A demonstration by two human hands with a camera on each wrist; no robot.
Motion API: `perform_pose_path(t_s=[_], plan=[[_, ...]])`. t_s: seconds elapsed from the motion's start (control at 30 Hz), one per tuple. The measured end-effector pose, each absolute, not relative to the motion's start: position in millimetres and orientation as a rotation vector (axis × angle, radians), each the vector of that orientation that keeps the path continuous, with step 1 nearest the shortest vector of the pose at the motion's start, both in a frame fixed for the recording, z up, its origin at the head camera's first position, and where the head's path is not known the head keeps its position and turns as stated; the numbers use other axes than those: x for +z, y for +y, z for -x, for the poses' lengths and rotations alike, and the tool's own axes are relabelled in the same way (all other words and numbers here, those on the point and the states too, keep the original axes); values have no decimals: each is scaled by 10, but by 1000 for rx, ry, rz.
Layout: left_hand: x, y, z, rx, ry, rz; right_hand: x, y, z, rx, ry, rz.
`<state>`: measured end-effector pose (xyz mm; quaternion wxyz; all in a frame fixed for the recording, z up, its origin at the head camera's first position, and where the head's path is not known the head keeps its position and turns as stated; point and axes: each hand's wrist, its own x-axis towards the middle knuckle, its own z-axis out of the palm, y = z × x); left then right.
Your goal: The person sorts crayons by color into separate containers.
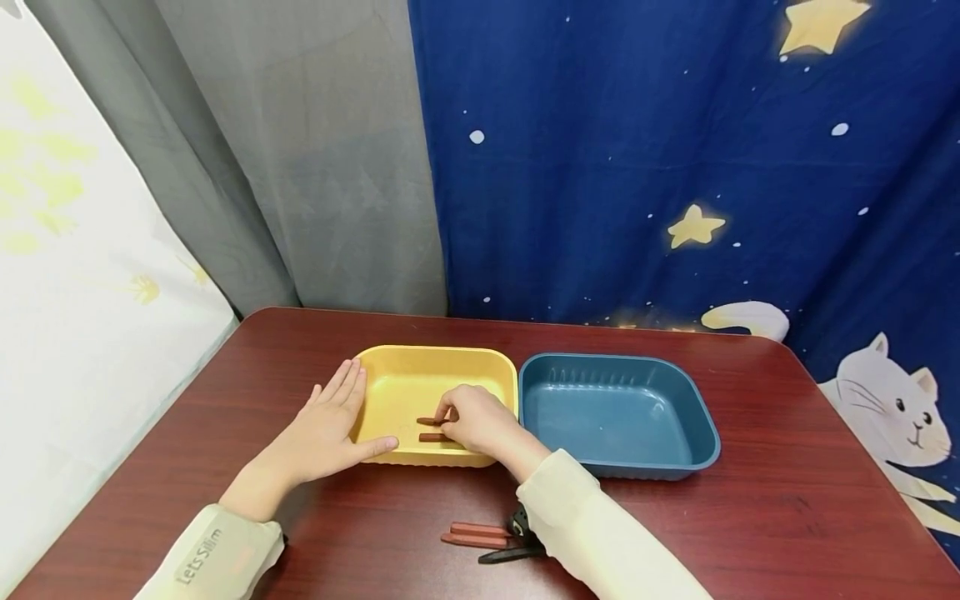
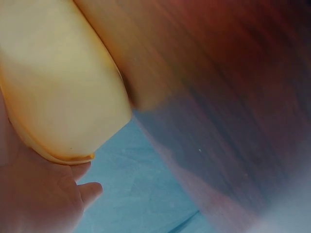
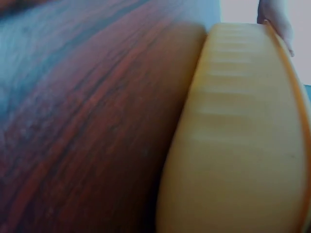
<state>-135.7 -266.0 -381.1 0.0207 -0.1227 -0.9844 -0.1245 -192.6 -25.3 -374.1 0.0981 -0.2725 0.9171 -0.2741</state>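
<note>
My left hand (image 1: 324,429) presses flat against the left end of a yellow bin (image 1: 435,352), its fingers straight along the side and its thumb on the front rim. Reaching over the bin's front right, my right hand (image 1: 480,421) has its fingers curled down inside and pinches a slim reddish-brown stick (image 1: 427,421). A second such stick (image 1: 431,437) lies just nearer the front, its right end hidden by the hand. In the left wrist view, the left hand (image 2: 43,194) is at the bin's (image 2: 63,73) rim. The right wrist view shows the bin's ribbed outer wall (image 3: 233,126).
A blue bin (image 1: 615,417) stands right beside the yellow one. On the table (image 1: 360,542) in front lie reddish-brown sticks (image 1: 476,540) and a slim dark piece (image 1: 506,555), partly behind the right sleeve. Curtains (image 1: 555,167) hang beyond the table's back edge.
</note>
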Motion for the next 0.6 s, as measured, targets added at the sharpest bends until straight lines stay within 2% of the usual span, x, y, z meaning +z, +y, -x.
perform_pose_path(t_s=[0.6], plan=[[-3815,-2665,1362,-395,-3053,379,-3537,42,1669,-1055,2631,1152]])
